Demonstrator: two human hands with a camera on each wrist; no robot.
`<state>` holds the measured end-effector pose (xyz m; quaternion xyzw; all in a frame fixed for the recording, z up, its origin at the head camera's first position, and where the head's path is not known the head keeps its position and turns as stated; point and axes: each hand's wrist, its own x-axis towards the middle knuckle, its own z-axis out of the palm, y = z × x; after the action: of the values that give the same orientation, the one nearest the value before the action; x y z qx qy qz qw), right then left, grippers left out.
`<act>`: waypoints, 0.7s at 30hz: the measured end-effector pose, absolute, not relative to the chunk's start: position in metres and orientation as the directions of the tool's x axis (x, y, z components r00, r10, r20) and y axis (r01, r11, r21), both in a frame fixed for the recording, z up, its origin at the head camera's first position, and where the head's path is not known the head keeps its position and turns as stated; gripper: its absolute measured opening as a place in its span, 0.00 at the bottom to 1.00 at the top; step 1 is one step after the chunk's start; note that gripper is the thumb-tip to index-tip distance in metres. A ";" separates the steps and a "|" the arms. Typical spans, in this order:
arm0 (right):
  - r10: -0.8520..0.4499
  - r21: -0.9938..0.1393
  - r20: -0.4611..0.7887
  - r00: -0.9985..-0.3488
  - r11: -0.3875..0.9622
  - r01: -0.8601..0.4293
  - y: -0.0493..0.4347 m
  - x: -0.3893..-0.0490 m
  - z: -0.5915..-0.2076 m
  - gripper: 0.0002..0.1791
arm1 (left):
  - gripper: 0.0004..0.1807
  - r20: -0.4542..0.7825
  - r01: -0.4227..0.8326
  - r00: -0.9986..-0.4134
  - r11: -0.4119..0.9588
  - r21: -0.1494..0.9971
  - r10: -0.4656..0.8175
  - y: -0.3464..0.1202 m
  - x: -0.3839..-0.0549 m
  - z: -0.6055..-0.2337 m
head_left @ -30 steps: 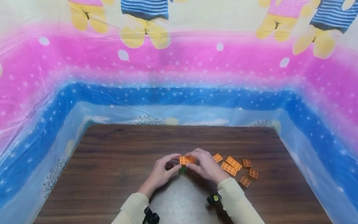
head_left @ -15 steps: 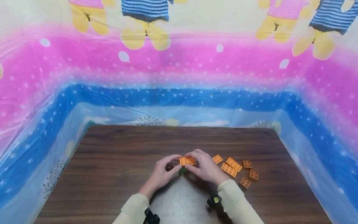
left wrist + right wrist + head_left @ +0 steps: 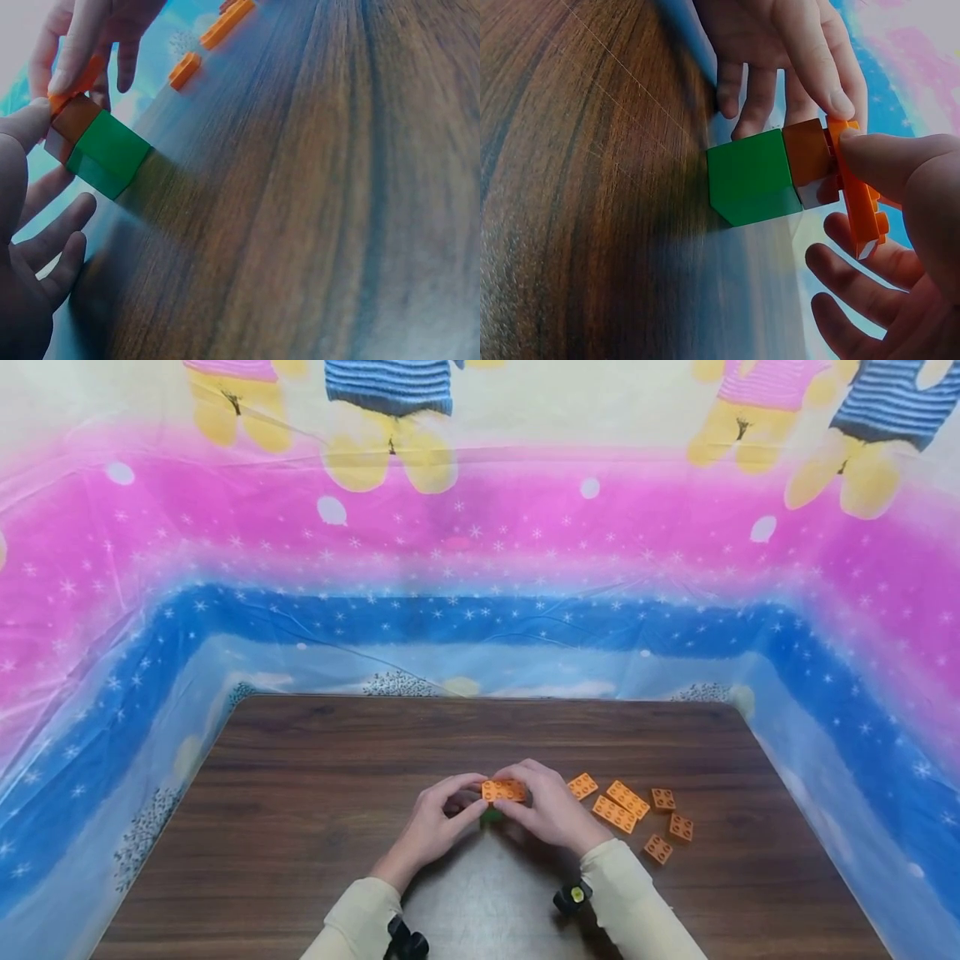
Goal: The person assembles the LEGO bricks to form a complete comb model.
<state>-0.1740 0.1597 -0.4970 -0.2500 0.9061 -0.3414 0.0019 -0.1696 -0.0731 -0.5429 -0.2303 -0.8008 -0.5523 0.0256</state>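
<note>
A long orange building brick lies on top of a small stack, pinched between thumb and fingers of both hands. My left hand holds its left end, and my right hand its right end. Below it sits a darker orange brick, and at the bottom a green block stands against the table. A narrow gap with studs shows between the two orange bricks in the right wrist view. The other fingers of each hand spread loosely beside the stack, as the left wrist view shows of the left hand.
To the right of my right hand lie longer orange bricks and several small square ones, among them one orange-brown brick. The dark wooden table ends at a patterned cloth backdrop behind and at both sides.
</note>
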 end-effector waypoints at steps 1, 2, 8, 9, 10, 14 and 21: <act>-0.454 -0.621 0.168 -0.875 0.641 -0.452 0.160 -0.174 -0.497 0.18 | 0.19 0.295 0.396 -0.893 0.282 0.874 0.340 -0.073 -0.170 -0.543; -0.454 -0.621 0.168 -0.875 0.640 -0.452 0.160 -0.174 -0.496 0.18 | 0.19 0.293 0.393 -0.894 0.283 0.875 0.338 -0.072 -0.170 -0.542; -0.460 -0.623 0.168 -0.872 0.636 -0.456 0.160 -0.173 -0.495 0.18 | 0.19 0.281 0.383 -0.900 0.295 0.875 0.333 -0.072 -0.169 -0.542; -0.459 -0.625 0.166 -0.873 0.636 -0.453 0.159 -0.173 -0.495 0.18 | 0.18 0.281 0.382 -0.900 0.296 0.875 0.333 -0.072 -0.169 -0.543; -0.457 -0.628 0.161 -0.875 0.636 -0.448 0.159 -0.173 -0.495 0.18 | 0.18 0.281 0.383 -0.900 0.297 0.875 0.332 -0.072 -0.168 -0.543; -0.450 -0.641 0.139 -0.882 0.638 -0.426 0.159 -0.173 -0.495 0.19 | 0.18 0.281 0.382 -0.902 0.298 0.875 0.329 -0.071 -0.168 -0.543; -0.446 -0.649 0.114 -0.887 0.643 -0.407 0.159 -0.174 -0.496 0.19 | 0.18 0.312 0.412 -0.890 0.297 0.861 0.332 -0.072 -0.168 -0.544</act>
<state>-0.1740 0.1592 -0.4965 -0.2355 0.9058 -0.3511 0.0282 -0.1683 -0.0716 -0.5440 -0.2315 -0.8043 -0.5460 0.0367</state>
